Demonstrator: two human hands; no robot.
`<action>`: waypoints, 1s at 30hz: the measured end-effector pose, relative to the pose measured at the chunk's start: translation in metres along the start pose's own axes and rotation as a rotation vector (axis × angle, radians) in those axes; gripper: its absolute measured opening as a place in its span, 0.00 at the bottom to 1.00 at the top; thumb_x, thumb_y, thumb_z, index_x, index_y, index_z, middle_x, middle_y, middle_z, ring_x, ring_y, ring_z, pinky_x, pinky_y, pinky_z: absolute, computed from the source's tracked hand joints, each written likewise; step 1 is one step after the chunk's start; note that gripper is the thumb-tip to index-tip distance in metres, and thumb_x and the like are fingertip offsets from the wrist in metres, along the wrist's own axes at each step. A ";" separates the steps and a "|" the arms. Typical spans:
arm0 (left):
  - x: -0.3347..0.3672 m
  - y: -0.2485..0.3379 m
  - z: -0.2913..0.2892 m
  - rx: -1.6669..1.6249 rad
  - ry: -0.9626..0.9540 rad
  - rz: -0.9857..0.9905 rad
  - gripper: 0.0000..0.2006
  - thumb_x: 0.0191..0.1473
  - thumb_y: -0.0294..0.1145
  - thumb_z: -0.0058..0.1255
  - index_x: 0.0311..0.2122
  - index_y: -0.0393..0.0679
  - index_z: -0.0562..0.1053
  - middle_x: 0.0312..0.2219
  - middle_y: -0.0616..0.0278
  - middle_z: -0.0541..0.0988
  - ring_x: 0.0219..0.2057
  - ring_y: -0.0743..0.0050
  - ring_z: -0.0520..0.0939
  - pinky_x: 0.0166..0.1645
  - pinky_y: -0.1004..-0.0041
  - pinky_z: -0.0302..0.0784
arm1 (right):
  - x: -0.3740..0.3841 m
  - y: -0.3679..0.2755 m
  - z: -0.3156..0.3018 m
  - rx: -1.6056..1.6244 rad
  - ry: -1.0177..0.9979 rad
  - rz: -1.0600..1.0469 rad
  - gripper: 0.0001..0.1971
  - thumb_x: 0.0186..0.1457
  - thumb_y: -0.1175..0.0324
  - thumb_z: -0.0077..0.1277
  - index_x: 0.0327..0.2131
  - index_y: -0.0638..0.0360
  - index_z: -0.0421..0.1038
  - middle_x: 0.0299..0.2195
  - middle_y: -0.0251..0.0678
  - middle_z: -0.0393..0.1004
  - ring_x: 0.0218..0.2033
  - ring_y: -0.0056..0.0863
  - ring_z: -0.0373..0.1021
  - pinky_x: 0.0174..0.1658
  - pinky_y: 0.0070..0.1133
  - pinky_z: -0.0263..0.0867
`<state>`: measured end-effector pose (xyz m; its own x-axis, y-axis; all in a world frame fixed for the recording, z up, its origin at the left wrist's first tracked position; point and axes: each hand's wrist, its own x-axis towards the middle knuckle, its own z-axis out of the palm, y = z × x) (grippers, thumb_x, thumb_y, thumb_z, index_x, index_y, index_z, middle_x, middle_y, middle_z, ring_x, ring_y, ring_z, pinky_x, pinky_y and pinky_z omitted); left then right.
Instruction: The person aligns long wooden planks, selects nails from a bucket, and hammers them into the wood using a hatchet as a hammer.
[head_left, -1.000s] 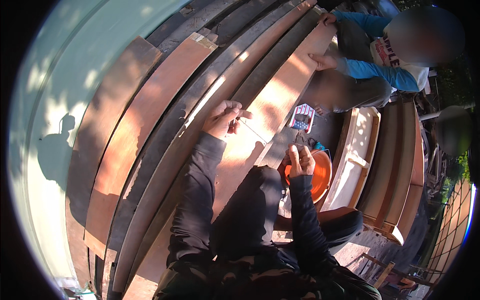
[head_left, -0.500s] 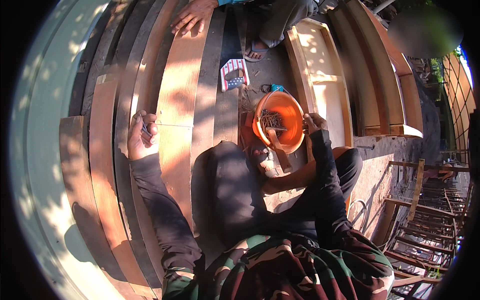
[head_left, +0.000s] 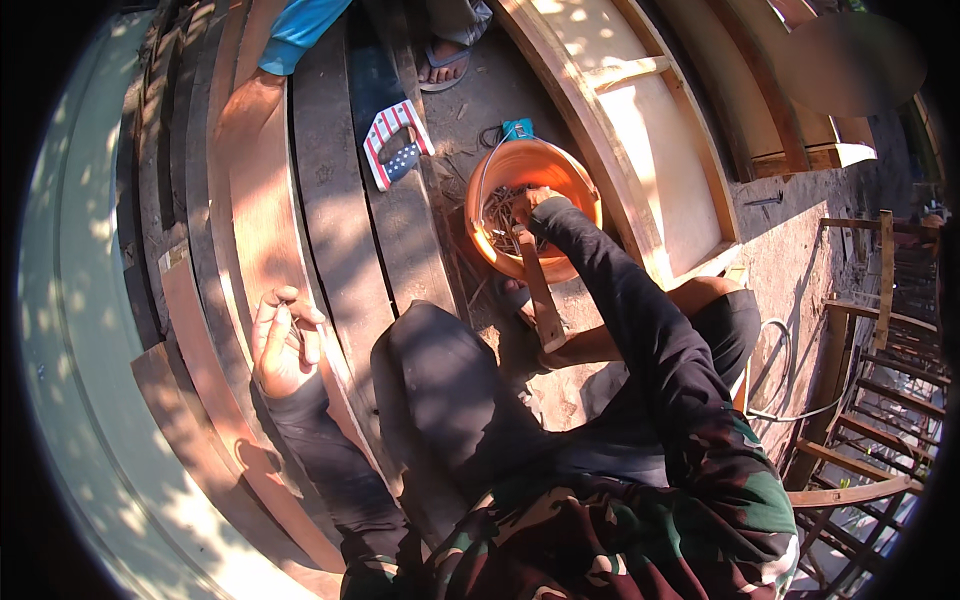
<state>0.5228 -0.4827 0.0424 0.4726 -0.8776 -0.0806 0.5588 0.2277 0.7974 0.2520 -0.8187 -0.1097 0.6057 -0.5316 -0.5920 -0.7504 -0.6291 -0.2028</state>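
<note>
My left hand is raised over the boards, its fingers curled in a pinch. Something small and dark seems to sit at its fingertips, too small to name. Inside an orange bucket is my right hand, down among brown nails; its fingertips are hidden there. A hammer's wooden handle leans out over the bucket's near rim. Beyond my left hand lies a reddish-brown plank, and another person's hand rests on its far part.
A handsaw with a striped, starred handle lies on dark boards left of the bucket. A shallow wooden frame stands at the right. The other person's sandalled foot is at the back. Slatted wooden frames stand far right.
My right hand has moved from beside the bucket's right rim into it. The thin line that ran from my left hand across the plank no longer shows. The view has shifted.
</note>
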 end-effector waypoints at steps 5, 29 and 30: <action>0.043 -0.027 0.027 -0.302 -0.090 -0.311 0.22 0.57 0.39 0.40 0.52 0.34 0.60 0.42 0.43 0.72 0.30 0.65 0.76 0.29 0.74 0.71 | 0.028 -0.013 0.012 -0.053 -0.112 -0.146 0.10 0.44 0.64 0.48 0.31 0.50 0.77 0.35 0.42 0.76 0.39 0.38 0.74 0.43 0.30 0.69; 0.067 -0.071 0.026 -0.262 -0.052 -0.402 0.13 0.57 0.23 0.38 0.48 0.35 0.62 0.46 0.41 0.71 0.46 0.51 0.75 0.50 0.60 0.73 | -0.010 0.007 0.029 0.274 0.522 0.385 0.18 0.47 0.49 0.53 0.34 0.52 0.72 0.31 0.42 0.76 0.35 0.40 0.73 0.40 0.35 0.67; 0.066 -0.073 0.022 -0.302 -0.060 -0.377 0.11 0.58 0.24 0.37 0.46 0.35 0.63 0.45 0.41 0.72 0.46 0.51 0.75 0.50 0.59 0.73 | -0.024 0.002 0.023 0.307 0.476 0.376 0.22 0.44 0.44 0.55 0.31 0.53 0.70 0.30 0.42 0.75 0.34 0.41 0.73 0.39 0.34 0.67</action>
<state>0.4983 -0.5664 -0.0079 0.1640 -0.9431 -0.2893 0.8606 -0.0065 0.5092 0.2305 -0.7943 -0.1136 0.2865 -0.9187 -0.2719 -0.9313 -0.2005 -0.3040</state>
